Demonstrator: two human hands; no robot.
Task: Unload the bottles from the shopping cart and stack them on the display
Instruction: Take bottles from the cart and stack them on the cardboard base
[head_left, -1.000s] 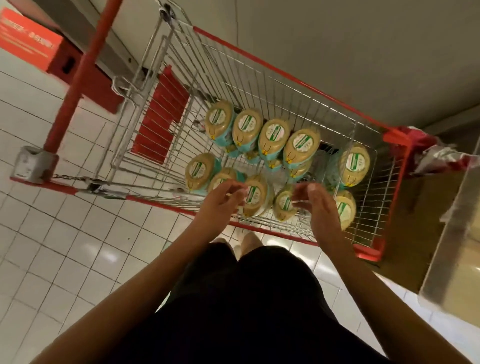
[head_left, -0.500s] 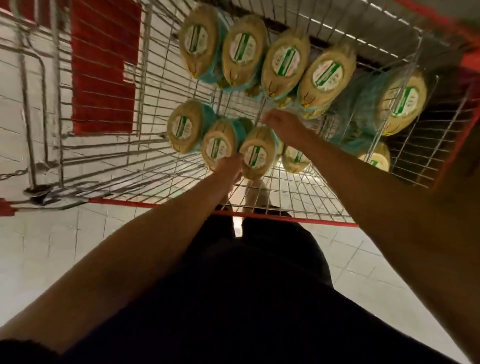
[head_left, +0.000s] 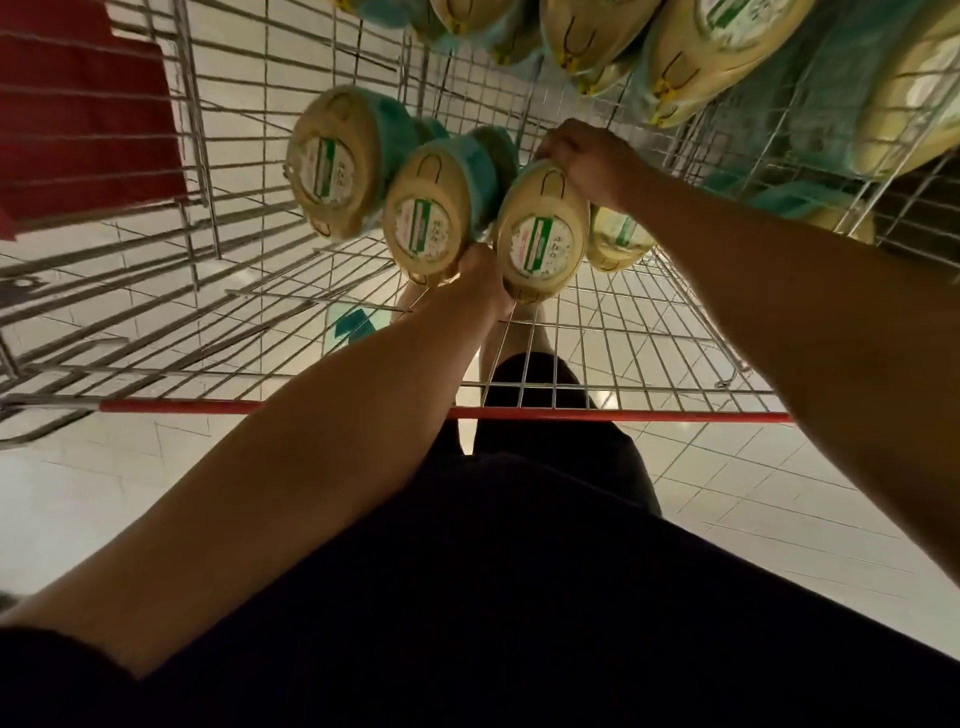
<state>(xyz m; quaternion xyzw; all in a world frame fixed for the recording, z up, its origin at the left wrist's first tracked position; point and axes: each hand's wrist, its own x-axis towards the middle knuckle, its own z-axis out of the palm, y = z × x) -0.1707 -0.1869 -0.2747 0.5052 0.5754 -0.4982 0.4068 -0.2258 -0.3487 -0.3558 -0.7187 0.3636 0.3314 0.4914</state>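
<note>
Several beige-bottomed bottles with teal wrap stand in the wire shopping cart (head_left: 597, 332). My right hand (head_left: 584, 161) curls over the far edge of one bottle (head_left: 543, 234) in the near row. My left hand (head_left: 480, 275) is pressed against that bottle's near left side, with its fingers tucked out of sight between it and the neighbouring bottle (head_left: 428, 218). A third bottle (head_left: 337, 161) stands further left. Another bottle (head_left: 618, 241) is partly hidden under my right forearm. More bottles (head_left: 691, 57) fill the far row. The display is out of view.
The cart's red-trimmed near rim (head_left: 623, 414) crosses below my forearms. A red child-seat flap (head_left: 83, 130) hangs at the cart's left end. White floor tiles show through the wire bottom. My dark trousers fill the lower part of the view.
The camera has dropped much closer to the cart. Both hands went from hovering above the rim down among the near-row bottles and closed around one bottle.
</note>
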